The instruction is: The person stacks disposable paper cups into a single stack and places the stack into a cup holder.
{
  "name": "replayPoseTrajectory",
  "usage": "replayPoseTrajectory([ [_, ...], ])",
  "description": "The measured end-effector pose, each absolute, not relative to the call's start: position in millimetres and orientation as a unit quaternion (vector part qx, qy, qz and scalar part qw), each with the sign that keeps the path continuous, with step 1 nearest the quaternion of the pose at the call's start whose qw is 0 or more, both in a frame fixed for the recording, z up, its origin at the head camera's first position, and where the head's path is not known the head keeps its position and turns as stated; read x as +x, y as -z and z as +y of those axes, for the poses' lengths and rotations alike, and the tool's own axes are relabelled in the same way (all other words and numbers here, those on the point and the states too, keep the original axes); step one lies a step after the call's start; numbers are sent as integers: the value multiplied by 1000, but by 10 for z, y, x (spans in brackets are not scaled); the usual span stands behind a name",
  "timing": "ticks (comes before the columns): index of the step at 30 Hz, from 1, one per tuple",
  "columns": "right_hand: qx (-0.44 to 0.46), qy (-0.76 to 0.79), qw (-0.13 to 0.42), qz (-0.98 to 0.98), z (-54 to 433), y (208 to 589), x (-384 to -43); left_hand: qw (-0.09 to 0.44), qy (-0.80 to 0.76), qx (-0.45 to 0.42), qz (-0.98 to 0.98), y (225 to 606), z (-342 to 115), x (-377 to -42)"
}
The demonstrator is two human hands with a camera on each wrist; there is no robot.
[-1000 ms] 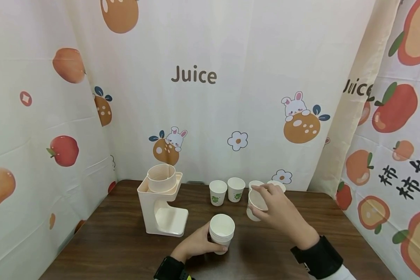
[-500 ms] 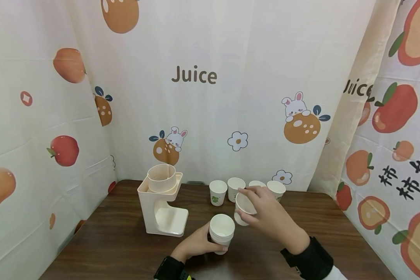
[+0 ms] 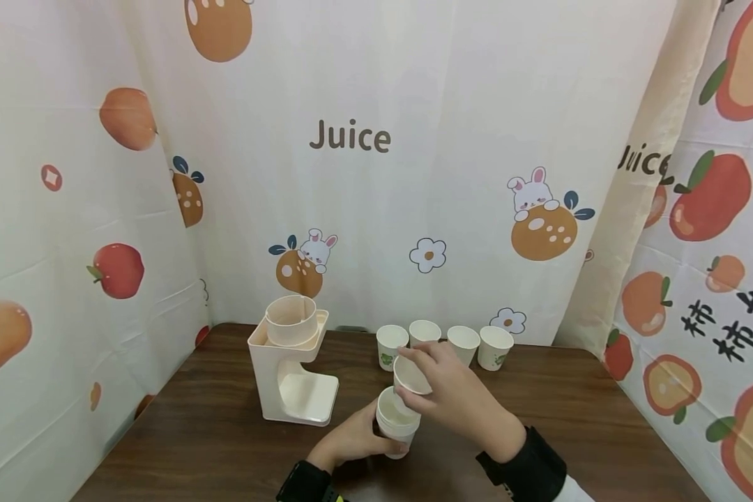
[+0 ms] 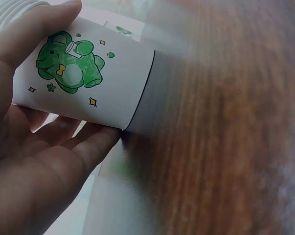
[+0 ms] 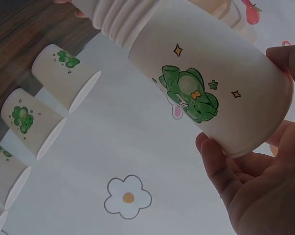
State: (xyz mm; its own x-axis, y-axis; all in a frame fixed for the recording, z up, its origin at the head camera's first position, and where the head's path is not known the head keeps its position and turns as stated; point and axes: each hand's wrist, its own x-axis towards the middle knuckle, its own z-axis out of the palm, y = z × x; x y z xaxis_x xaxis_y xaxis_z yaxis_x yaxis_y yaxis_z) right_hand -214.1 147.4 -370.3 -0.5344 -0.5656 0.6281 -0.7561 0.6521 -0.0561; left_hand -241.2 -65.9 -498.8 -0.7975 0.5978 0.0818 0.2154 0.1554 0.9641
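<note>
A stack of white paper cups [image 3: 397, 427] stands on the table, gripped around its side by my left hand [image 3: 355, 438]. In the left wrist view the outer cup [image 4: 79, 73] bears a green bear print, and the thumb lies across it. My right hand [image 3: 452, 394] holds a single paper cup [image 3: 411, 376] near its rim, tilted, with its base right at the mouth of the stack. In the right wrist view this held cup [image 5: 206, 83] overlaps the ribbed rims of the stack [image 5: 125, 19]. Fingers and thumb curl round its rim end.
Along the table's back edge stand several paper cups [image 3: 495, 347] in a row, partly behind my right hand. A cream machine [image 3: 291, 362] with a round top container sits at the left. Printed curtains [image 3: 376, 209] enclose the wooden table [image 3: 571, 397].
My right hand has carried its paper cup leftward, from in front of the back row to over the stack. My left hand and its stack have stayed in place.
</note>
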Motion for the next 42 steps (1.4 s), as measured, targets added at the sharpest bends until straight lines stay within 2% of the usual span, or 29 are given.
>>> replayPoseTrajectory([
  [19, 384, -169, 240, -875, 1363, 3894, -2126, 169, -608, 277, 725, 4994, -652, -2408],
  [31, 396, -162, 260, -866, 1320, 4090, -2155, 170, -614, 281, 717, 5017, -668, -2412],
  [42, 396, -156, 252, -869, 1320, 4176, -2170, 175, -613, 285, 716, 5015, -667, -2408],
])
